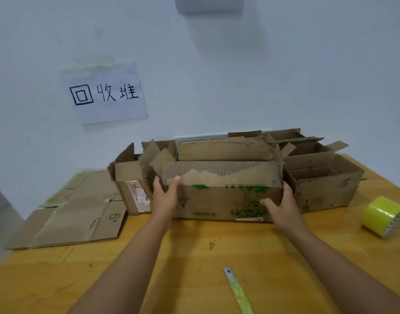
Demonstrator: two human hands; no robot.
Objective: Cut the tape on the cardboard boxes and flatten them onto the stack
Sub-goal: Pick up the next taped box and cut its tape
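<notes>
Wooden table (194,257), cardboard boxes (228,200), perhaps whitish wall (285,75).

Both hands held the green-printed cardboard box (226,200) on the wooden table (194,257): the left hand (164,196) gripped its left end, thumb on the torn front flap, while the right hand (282,205) clasped its right end. Flattened boxes (70,214) lay left, a yellow tape roll (383,215) right, and a blade (237,291) near the arms

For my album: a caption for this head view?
Both hands, left and right, hold the green-printed box beside the flattened stack.
</notes>
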